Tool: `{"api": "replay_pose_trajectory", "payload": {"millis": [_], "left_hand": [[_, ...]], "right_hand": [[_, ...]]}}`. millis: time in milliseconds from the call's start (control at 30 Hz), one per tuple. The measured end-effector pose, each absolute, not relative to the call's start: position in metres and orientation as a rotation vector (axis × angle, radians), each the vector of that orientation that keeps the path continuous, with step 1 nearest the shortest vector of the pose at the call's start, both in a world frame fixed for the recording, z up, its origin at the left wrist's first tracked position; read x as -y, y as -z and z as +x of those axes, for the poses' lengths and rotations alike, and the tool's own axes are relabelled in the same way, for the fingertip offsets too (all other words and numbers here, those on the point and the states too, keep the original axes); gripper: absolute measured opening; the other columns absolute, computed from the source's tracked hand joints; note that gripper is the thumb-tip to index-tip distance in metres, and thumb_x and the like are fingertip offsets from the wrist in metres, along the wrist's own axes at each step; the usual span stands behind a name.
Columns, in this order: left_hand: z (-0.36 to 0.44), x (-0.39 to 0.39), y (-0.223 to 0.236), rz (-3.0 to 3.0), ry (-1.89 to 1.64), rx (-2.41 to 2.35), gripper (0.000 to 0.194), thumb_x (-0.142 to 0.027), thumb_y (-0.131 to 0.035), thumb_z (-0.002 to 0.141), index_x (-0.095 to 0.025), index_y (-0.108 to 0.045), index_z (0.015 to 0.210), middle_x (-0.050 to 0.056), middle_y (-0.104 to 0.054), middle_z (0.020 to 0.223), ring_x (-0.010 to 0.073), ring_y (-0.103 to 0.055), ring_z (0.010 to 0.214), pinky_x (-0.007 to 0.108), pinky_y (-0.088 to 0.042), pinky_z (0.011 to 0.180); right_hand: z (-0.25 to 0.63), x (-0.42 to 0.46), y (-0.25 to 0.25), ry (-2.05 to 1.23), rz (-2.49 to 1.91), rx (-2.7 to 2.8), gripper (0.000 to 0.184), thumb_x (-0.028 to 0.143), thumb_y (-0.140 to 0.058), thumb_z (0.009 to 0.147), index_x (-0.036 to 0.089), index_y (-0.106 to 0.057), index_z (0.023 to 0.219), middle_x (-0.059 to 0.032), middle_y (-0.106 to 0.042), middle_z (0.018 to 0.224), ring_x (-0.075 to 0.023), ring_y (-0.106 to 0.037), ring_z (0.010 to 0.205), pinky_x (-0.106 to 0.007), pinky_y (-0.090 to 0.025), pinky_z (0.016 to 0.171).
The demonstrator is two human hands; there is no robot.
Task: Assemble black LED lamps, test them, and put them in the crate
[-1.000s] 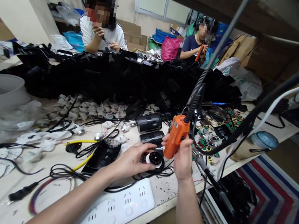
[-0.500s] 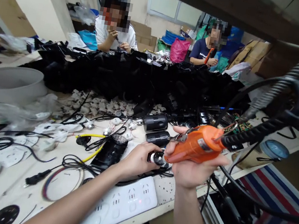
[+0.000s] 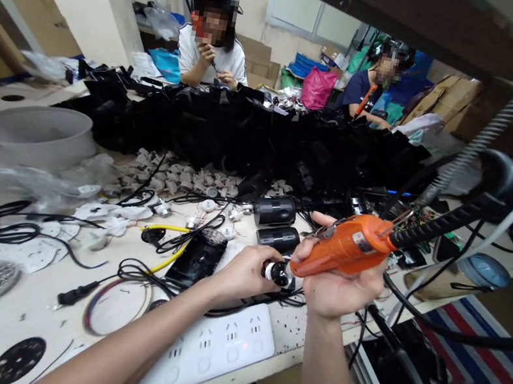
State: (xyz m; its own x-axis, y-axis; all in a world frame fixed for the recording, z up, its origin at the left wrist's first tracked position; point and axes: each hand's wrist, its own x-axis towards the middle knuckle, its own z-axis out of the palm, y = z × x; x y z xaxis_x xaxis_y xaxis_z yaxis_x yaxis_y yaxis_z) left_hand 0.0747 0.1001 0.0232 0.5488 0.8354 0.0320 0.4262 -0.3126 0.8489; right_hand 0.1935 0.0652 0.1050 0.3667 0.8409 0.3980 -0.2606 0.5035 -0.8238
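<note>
My right hand (image 3: pixel 336 285) is wrapped round an orange electric screwdriver (image 3: pixel 349 246) that lies tilted, its tip pointing left and down. A black coiled cable (image 3: pixel 455 217) runs from its rear up to the right. My left hand (image 3: pixel 245 273) pinches a small round black and white part (image 3: pixel 276 273) just above the workbench, right at the screwdriver's tip. Two black cylindrical housings (image 3: pixel 275 222) lie just behind my hands.
A white power strip (image 3: pixel 213 353) lies at the bench's front edge. Black cables, a yellow wire (image 3: pixel 167 249), small white parts and a black pile (image 3: pixel 247 131) cover the bench (image 3: pixel 5 320). A white bowl (image 3: pixel 33 133) stands at the left. Two people sit across the bench.
The screwdriver has swung from upright to nearly level, tip toward the part. My left hand has lifted the part slightly and closed tighter on it. My view has shifted left.
</note>
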Motion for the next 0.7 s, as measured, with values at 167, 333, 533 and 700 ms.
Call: {"api": "replay_pose_trajectory", "payload": {"millis": [167, 333, 533, 700], "left_hand": [[0.0732, -0.1031, -0.0189, 1.944, -0.61, -0.981, 0.032, -0.022, -0.075, 0.062, -0.017, -0.069, 0.092, 0.0, -0.065, 0.081, 0.0167, -0.056, 0.074, 0.025, -0.04, 0.064], [0.0718, -0.1055, -0.0173, 1.969, -0.612, -0.943, 0.035, -0.023, -0.075, 0.063, -0.017, -0.07, 0.097, 0.0, -0.064, 0.081, 0.0153, -0.054, 0.071, 0.024, -0.04, 0.063], [0.0713, -0.107, -0.0151, 1.978, -0.591, -0.98, 0.042, -0.028, -0.078, 0.062, -0.018, -0.07, 0.102, 0.002, -0.067, 0.086, 0.0146, -0.054, 0.069, 0.025, -0.04, 0.061], [0.0713, -0.1084, -0.0169, 1.995, -0.58, -0.964, 0.037, -0.027, -0.081, 0.06, -0.019, -0.071, 0.095, -0.001, -0.065, 0.08, 0.0148, -0.055, 0.069, 0.024, -0.039, 0.061]], "right_hand": [[0.1891, -0.0668, -0.1044, -0.791, -0.755, 0.942, 0.044, 0.06, -0.034, 0.083, 0.022, -0.055, 0.085, -0.0048, -0.064, 0.079, -0.0141, -0.055, 0.042, -0.026, -0.042, 0.033], [0.1848, -0.0684, -0.1056, -0.816, -0.85, 1.004, 0.057, 0.072, -0.027, 0.081, 0.022, -0.055, 0.086, -0.0054, -0.062, 0.074, -0.0158, -0.055, 0.043, -0.031, -0.047, 0.037], [0.1877, -0.0702, -0.1051, -0.743, -0.821, 0.914, 0.051, 0.067, -0.027, 0.083, 0.023, -0.052, 0.085, -0.0013, -0.061, 0.075, -0.0111, -0.052, 0.04, -0.023, -0.041, 0.033], [0.1881, -0.0681, -0.1033, -0.8, -0.771, 0.879, 0.052, 0.071, -0.035, 0.079, 0.023, -0.055, 0.084, -0.0008, -0.062, 0.072, -0.0122, -0.054, 0.039, -0.024, -0.041, 0.032]]}}
